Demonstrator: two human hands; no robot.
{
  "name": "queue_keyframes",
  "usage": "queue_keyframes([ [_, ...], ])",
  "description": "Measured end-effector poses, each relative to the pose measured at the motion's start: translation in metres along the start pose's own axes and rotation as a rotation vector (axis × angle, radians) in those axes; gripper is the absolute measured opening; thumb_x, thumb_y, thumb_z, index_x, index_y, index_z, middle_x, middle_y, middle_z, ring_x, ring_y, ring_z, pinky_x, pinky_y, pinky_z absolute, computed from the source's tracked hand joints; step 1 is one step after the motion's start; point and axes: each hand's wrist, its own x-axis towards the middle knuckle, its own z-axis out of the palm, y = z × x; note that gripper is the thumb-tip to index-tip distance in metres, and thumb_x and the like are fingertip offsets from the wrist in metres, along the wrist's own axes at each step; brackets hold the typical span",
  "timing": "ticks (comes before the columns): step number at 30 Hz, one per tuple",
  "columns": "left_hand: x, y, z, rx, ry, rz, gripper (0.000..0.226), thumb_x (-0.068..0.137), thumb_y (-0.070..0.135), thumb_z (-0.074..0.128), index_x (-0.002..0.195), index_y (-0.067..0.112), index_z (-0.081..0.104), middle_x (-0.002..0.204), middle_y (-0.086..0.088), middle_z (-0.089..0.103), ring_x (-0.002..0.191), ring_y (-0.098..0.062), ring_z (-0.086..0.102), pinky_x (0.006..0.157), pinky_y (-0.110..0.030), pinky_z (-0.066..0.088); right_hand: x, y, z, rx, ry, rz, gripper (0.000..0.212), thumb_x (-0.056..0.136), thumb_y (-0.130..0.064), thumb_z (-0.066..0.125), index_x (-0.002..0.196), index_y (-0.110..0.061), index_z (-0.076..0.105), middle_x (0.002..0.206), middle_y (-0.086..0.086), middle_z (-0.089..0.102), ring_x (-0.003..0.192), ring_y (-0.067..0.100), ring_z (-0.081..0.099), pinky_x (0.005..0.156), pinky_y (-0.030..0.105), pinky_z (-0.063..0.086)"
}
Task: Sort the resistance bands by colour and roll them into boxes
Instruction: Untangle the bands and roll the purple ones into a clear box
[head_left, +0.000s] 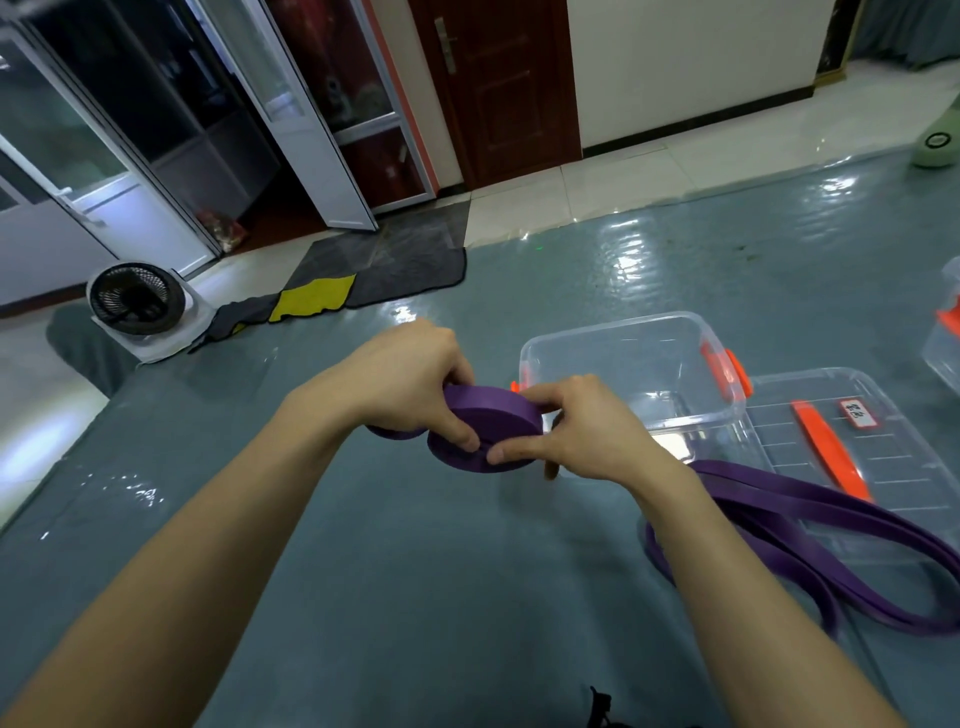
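Head view: a purple band roll (480, 434) was pinched between the curled fingers of the left hand (410, 376) and right hand (576, 431), just left of a clear box (631, 364).

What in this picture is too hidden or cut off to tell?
Head view only:
- Label on the lid: writing too small to read.
- Second box: cut off by the right edge, contents unclear.
- Loose purple band: runs off the right edge, length unknown.
- Purple roll: partly covered by the left hand and right hand gripping it.
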Motion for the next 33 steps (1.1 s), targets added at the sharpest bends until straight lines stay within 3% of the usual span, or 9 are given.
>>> queue_keyframes([
  [2,0.001,-0.001,-0.005,0.025,-0.017,0.020,0.042,0.066,0.065,0.093,0.074,0.026,0.079,0.057,0.000,0.065,0.058,-0.017,0.058,0.053,-0.037,0.043,0.001,0.003,0.005,0.068,-0.018,0.013,0.041,0.059,-0.060,0.099,0.091,-0.042,0.082,0.071,-0.004,0.078,0.053,0.020,0.076,0.051,0.025,0.055],
  [5,0.001,-0.002,-0.009,0.017,-0.066,0.038,0.047,0.066,0.065,0.093,0.073,0.021,0.077,0.057,-0.006,0.060,0.059,-0.023,0.054,0.052,-0.040,0.038,0.002,0.003,0.013,0.125,-0.044,0.045,0.050,0.053,-0.059,0.101,0.090,-0.032,0.082,0.069,0.004,0.078,0.056,0.025,0.077,0.053,0.033,0.060],
  [10,0.001,-0.003,-0.011,-0.125,-0.070,0.038,0.047,0.063,0.064,0.097,0.091,0.031,0.080,0.068,0.005,0.074,0.064,-0.014,0.066,0.058,-0.035,0.049,0.005,0.003,0.013,0.170,0.002,0.091,0.055,0.054,-0.059,0.098,0.087,-0.017,0.084,0.067,0.012,0.077,0.052,0.028,0.074,0.050,0.033,0.057],
  [12,-0.002,-0.006,-0.010,-0.342,-0.003,0.017,0.053,0.062,0.057,0.101,0.101,0.034,0.073,0.074,0.009,0.080,0.067,-0.014,0.074,0.061,-0.038,0.060,0.004,0.002,0.007,0.249,0.017,0.091,0.048,0.061,-0.048,0.101,0.092,-0.015,0.085,0.070,0.014,0.078,0.053,0.031,0.073,0.051,0.032,0.056],
  [16,-0.013,-0.010,0.000,-0.691,0.335,0.035,0.061,0.069,0.055,0.097,0.101,0.024,0.055,0.080,-0.002,0.082,0.067,-0.025,0.077,0.050,-0.031,0.054,0.000,-0.003,-0.004,0.416,0.058,0.055,0.044,0.063,-0.041,0.098,0.093,-0.011,0.086,0.073,0.020,0.078,0.052,0.034,0.072,0.050,0.034,0.059],
  [20,-0.014,-0.006,0.019,-0.923,0.650,0.044,0.027,0.098,0.029,0.078,0.105,0.006,0.069,0.099,0.003,0.083,0.089,-0.022,0.081,0.069,-0.032,0.064,-0.001,-0.006,-0.010,0.573,0.140,-0.003,0.034,0.070,-0.032,0.092,0.090,-0.005,0.085,0.072,0.025,0.076,0.047,0.033,0.070,0.046,0.032,0.058],
  [23,-0.012,0.001,0.033,-0.966,0.747,0.087,0.019,0.110,0.011,0.060,0.120,0.009,0.076,0.115,-0.009,0.075,0.096,-0.022,0.077,0.076,-0.034,0.066,0.000,-0.004,-0.010,0.655,0.216,-0.014,0.028,0.073,-0.029,0.089,0.085,-0.005,0.083,0.068,0.019,0.075,0.048,0.033,0.070,0.044,0.030,0.056],
  [28,0.001,0.018,0.048,-1.121,0.923,-0.003,0.015,0.102,0.004,0.073,0.115,0.009,0.078,0.108,-0.009,0.078,0.094,-0.019,0.076,0.079,-0.029,0.064,0.002,-0.001,-0.007,0.737,0.292,0.001,0.047,0.071,-0.036,0.089,0.093,0.004,0.080,0.074,0.026,0.075,0.050,0.035,0.070,0.045,0.032,0.057],
  [33,0.008,0.027,0.056,-1.272,0.832,-0.001,0.026,0.099,0.008,0.076,0.124,0.013,0.072,0.123,-0.013,0.076,0.109,-0.040,0.074,0.090,-0.042,0.065,0.006,-0.001,0.000,0.855,0.394,0.004,0.058,0.071,-0.039,0.089,0.104,0.007,0.078,0.083,0.028,0.076,0.048,0.031,0.069,0.044,0.031,0.056],
])
